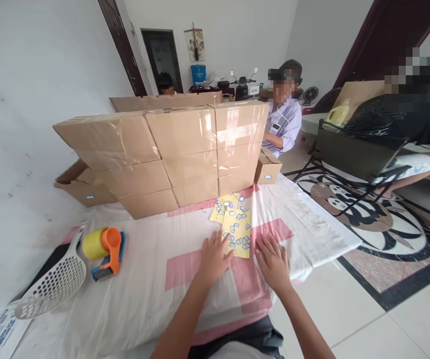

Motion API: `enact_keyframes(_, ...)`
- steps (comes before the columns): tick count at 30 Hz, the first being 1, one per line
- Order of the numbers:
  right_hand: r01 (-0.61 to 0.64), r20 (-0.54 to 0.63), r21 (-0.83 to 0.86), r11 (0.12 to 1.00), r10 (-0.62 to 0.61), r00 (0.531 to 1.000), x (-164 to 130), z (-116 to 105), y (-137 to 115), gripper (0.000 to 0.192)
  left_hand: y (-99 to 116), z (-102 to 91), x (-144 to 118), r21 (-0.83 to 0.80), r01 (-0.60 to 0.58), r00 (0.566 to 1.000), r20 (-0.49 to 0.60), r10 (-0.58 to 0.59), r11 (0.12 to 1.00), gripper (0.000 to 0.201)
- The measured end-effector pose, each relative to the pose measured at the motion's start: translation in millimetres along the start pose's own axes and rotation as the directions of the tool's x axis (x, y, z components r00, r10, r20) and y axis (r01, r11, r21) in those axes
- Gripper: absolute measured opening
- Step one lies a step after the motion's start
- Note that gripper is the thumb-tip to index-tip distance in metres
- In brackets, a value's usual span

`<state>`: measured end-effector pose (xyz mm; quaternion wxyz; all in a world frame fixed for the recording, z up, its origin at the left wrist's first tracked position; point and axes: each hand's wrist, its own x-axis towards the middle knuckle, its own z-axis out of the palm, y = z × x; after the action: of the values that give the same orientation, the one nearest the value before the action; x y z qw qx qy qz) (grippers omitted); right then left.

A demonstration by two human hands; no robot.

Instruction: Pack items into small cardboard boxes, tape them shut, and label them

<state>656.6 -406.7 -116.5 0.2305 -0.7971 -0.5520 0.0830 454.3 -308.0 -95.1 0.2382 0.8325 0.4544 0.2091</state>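
A yellow sheet point(239, 231) dotted with several small white-and-blue stickers lies on the white and pink table cover point(155, 279); a second yellow sheet point(222, 204) lies just behind it. My left hand point(215, 257) rests flat, fingers spread, its fingertips on the near left edge of the front sheet. My right hand point(274, 262) lies flat on the cover just right of that sheet's near corner. Neither hand holds anything.
A wall of taped cardboard boxes point(173, 149) stands behind the sheets, with a small box point(268, 167) at its right end. A tape dispenser point(106, 249) and a white perforated scoop point(56, 284) lie at left. Two people sit beyond and to the right.
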Motion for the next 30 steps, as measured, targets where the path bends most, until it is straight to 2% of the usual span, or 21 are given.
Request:
enact_keyframes(2, -0.012, 0.007, 0.027, 1.0, 0.012, 1.0, 2, -1, -2, 0.055, 14, 18.4, 0, 0.068, 0.013, 1.0, 0.019, -0.014, 0.998, 0.056)
enact_keyframes(5, 0.018, -0.039, 0.082, 0.996, -0.015, 0.999, 3, 1, 5, 0.058, 29, 34.1, -3, 0.022, 0.009, 0.999, -0.043, -0.008, 1.0, 0.062)
enact_keyframes(7, 0.044, -0.11, 0.127, 0.991, -0.03, 0.993, 2, 4, 11, 0.059, 26, 28.4, -5, -0.049, -0.009, 0.994, -0.108, 0.003, 0.999, 0.06)
enact_keyframes(9, 0.075, -0.183, 0.167, 0.983, -0.044, 0.982, 2, 7, 16, 0.06, 9, 7.4, -6, -0.072, 0.03, 0.971, -0.233, -0.046, 0.997, 0.052)
enact_keyframes(10, 0.092, -0.214, 0.181, 0.979, -0.052, 0.975, 2, 8, 18, 0.06, -5, -8.2, -8, -0.068, 0.077, 0.946, -0.309, -0.094, 0.995, 0.045)
enact_keyframes(13, 0.121, -0.262, 0.201, 0.972, -0.066, 0.963, 3, 9, 18, 0.058, -62, -66.9, -27, -0.052, 0.248, 0.825, -0.512, -0.239, 0.967, 0.023)
enact_keyframes(15, 0.113, -0.269, 0.203, 0.973, -0.056, 0.962, 4, 8, 17, 0.056, -102, -108.7, -47, -0.053, 0.352, 0.733, -0.605, -0.31, 0.935, 0.018)
enact_keyframes(19, 0.062, -0.264, 0.187, 0.98, -0.01, 0.964, 5, 6, 12, 0.054, -165, -180.3, -85, -0.085, 0.572, 0.485, -0.767, -0.42, 0.816, 0.027)
enact_keyframes(21, 0.028, -0.255, 0.185, 0.982, 0.02, 0.967, 5, 5, 9, 0.053, -187, -205.6, -95, -0.116, 0.66, 0.372, -0.809, -0.456, 0.743, 0.037)
enact_keyframes(22, 0.014, -0.248, 0.186, 0.982, 0.033, 0.968, 5, 4, 8, 0.052, -197, -215.3, -98, -0.132, 0.695, 0.329, -0.815, -0.476, 0.707, 0.043)
enact_keyframes(24, -0.009, -0.241, 0.188, 0.982, 0.055, 0.969, 6, 3, 7, 0.052, -214, -228.5, -100, -0.16, 0.756, 0.274, -0.803, -0.529, 0.635, 0.054)
enact_keyframes(27, -0.015, -0.239, 0.198, 0.98, 0.064, 0.969, 6, 2, 8, 0.053, -239, -235.6, -102, -0.188, 0.834, 0.224, -0.744, -0.629, 0.519, 0.066)
enact_keyframes(30, -0.015, -0.236, 0.197, 0.98, 0.062, 0.97, 7, 2, 11, 0.052, -259, -233.5, -106, -0.174, 0.882, 0.219, -0.672, -0.708, 0.438, 0.073)
